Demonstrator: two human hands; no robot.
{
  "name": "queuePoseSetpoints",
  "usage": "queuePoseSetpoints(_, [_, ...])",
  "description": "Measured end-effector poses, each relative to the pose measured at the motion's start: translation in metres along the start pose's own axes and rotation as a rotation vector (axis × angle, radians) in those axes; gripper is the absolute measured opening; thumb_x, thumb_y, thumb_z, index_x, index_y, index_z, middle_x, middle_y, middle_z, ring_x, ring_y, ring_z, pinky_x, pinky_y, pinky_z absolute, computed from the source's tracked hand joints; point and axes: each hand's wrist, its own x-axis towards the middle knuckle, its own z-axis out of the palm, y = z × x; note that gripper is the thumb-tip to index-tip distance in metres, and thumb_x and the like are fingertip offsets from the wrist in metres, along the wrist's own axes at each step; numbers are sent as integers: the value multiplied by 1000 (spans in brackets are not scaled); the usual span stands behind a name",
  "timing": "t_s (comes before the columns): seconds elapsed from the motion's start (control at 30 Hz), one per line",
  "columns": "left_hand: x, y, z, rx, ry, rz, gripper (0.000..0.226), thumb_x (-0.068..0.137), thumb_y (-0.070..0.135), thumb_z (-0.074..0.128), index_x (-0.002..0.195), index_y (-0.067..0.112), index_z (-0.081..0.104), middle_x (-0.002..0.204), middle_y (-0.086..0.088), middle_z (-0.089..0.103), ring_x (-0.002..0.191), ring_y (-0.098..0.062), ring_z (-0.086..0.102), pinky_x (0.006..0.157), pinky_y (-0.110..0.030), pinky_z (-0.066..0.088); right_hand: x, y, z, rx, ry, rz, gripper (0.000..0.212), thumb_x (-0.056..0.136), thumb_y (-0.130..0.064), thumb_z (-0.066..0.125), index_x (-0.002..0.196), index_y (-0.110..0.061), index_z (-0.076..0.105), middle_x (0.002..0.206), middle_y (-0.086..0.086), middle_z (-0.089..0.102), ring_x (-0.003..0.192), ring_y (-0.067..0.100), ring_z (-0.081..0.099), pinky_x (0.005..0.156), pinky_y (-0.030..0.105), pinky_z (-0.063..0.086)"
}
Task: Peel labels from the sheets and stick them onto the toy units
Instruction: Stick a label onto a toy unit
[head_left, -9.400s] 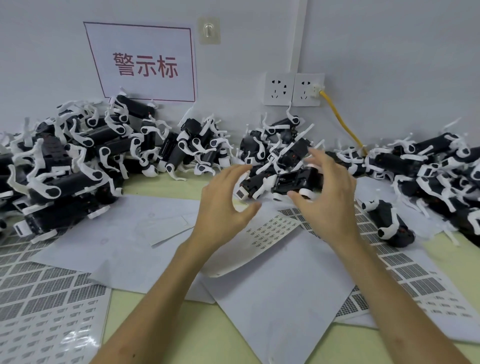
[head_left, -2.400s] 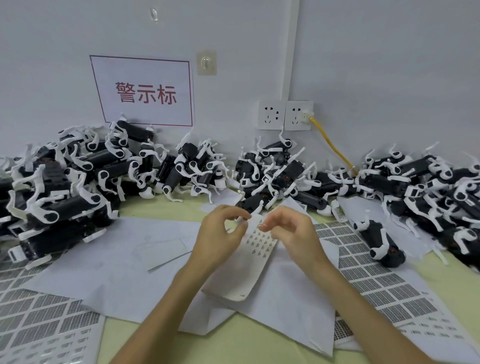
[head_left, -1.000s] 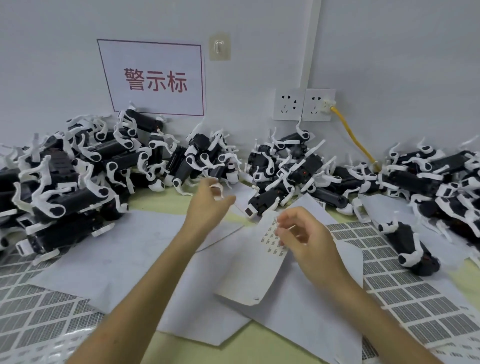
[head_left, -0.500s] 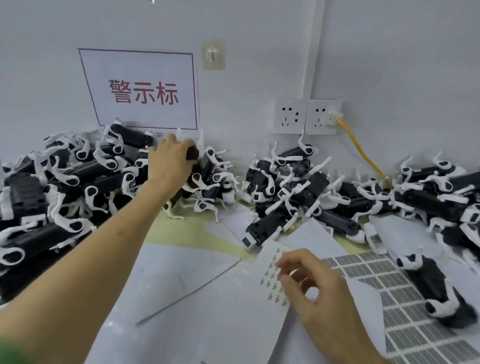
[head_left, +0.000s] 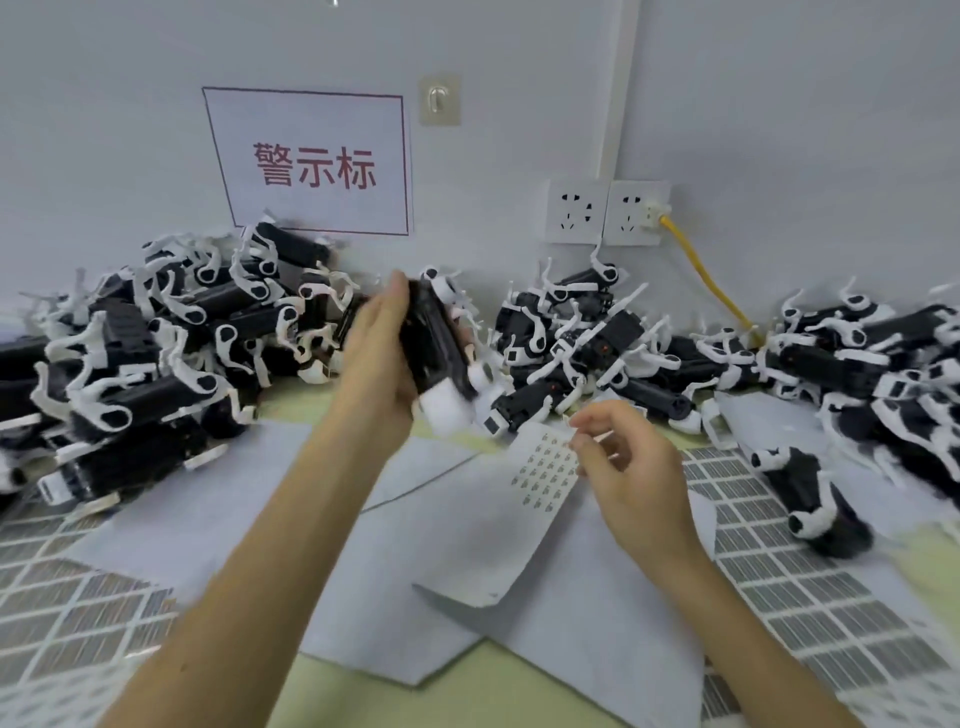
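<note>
**Toy lifted in the left hand, label sheet at the right**

The left hand (head_left: 379, 364) grips a black and white toy (head_left: 441, 358) and holds it above the far middle of the table (head_left: 467, 691). The thumb lies along the toy's left side and the fingers wrap behind it. The toy is blurred, with its white end pointing down toward the person.

Just to the right and nearer lies the label sheet (head_left: 540, 478), a narrow strip with rows of small labels at its far end. The right hand (head_left: 628, 467) is at that end with its fingers curled and its fingertips (head_left: 576, 447) at the sheet's right edge. I cannot tell whether they pinch the sheet or a label. The two hands are near each other but apart.

Blank backing papers (head_left: 208, 499) lie under and around the sheet. Larger printed label sheets lie at the near left corner (head_left: 67, 623) and along the right side (head_left: 810, 597).

Heaps of the same toys line the far edge: a big one at the left (head_left: 156, 353), one in the middle (head_left: 571, 343) and one at the right (head_left: 883, 364). A single toy (head_left: 810, 493) lies apart near the right edge.

On the wall are a sign with red characters (head_left: 311, 161), a hook (head_left: 439, 98) and two sockets (head_left: 605, 212) with a yellow cable (head_left: 706, 275) plugged in.
</note>
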Motion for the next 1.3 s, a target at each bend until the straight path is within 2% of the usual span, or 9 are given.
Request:
queuePoseSetpoints(0.13, [-33, -34, 4, 50, 21, -207, 54, 100, 57, 54, 127, 11, 63, 79, -7, 69, 62, -20, 68, 56, -32, 57, 2, -3, -3, 68, -10, 31, 25, 96, -7, 66, 90, -32, 68, 88, -12, 70, 73, 16, 67, 66, 35, 56])
queuePoseSetpoints(0.23, [-46, -53, 5, 26, 104, -280, 48, 100, 59, 55, 98, 13, 70, 71, -6, 63, 51, -20, 61, 48, -27, 52, 3, -12, -3, 309, -114, 161, 13, 91, -18, 68, 86, -28, 73, 82, -3, 71, 69, 17, 66, 62, 23, 49])
queuePoseSetpoints(0.3, [-51, -61, 3, -25, 119, -343, 54, 94, 66, 59, 82, 15, 70, 67, -4, 61, 50, -20, 60, 47, -26, 51, 5, -19, -4, 565, -231, 318, 8, 89, -23, 70, 84, -23, 76, 84, 3, 70, 71, 17, 63, 62, 23, 48])
queuePoseSetpoints(0.4, [-57, -70, 0, -32, 121, -321, 56, 91, 72, 59, 81, 17, 66, 65, -4, 61, 47, -20, 56, 45, -26, 48, 4, -21, -4, 691, -353, 411, 8, 86, -29, 71, 81, -24, 76, 88, 3, 69, 75, 15, 63, 66, 24, 48])
queuePoseSetpoints(0.63, [-65, -85, 7, 12, -1, -256, 58, 95, 72, 51, 77, 19, 63, 64, -4, 60, 52, -18, 57, 50, -27, 47, -4, -22, 6, 650, -381, 409, 11, 76, -27, 80, 85, -20, 78, 86, 3, 71, 75, 14, 64, 64, 20, 51])
queuePoseSetpoints(0.9, [-62, -89, 4, 187, 97, -170, 64, 97, 74, 45, 82, 14, 64, 74, -12, 63, 60, -24, 59, 59, -33, 50, -5, -21, 7, 490, -352, 351, 13, 95, -10, 68, 103, 0, 73, 94, 7, 71, 88, 17, 62, 78, 31, 52])
queuePoseSetpoints(1.03, [-61, -93, 5, 245, 162, -84, 62, 98, 72, 44, 76, 20, 68, 78, -13, 67, 72, -29, 61, 76, -45, 51, -6, -23, 8, 418, -359, 307, 7, 96, -9, 68, 95, -6, 74, 89, 0, 72, 84, 13, 64, 73, 23, 53])
queuePoseSetpoints(1.17, [-61, -97, 5, 254, 194, -40, 61, 92, 74, 44, 68, 24, 69, 76, -15, 67, 71, -30, 61, 77, -50, 51, -6, -20, 9, 381, -363, 284, 7, 95, -10, 69, 91, -10, 75, 86, 2, 72, 81, 14, 62, 75, 22, 53])
queuePoseSetpoints(1.3, [-60, -98, 6, 261, 222, -14, 63, 104, 64, 41, 62, 26, 68, 71, -9, 65, 70, -27, 59, 76, -50, 52, -6, -17, 11, 353, -349, 273, 8, 95, -11, 71, 89, -13, 76, 83, 1, 72, 79, 13, 62, 75, 21, 51])
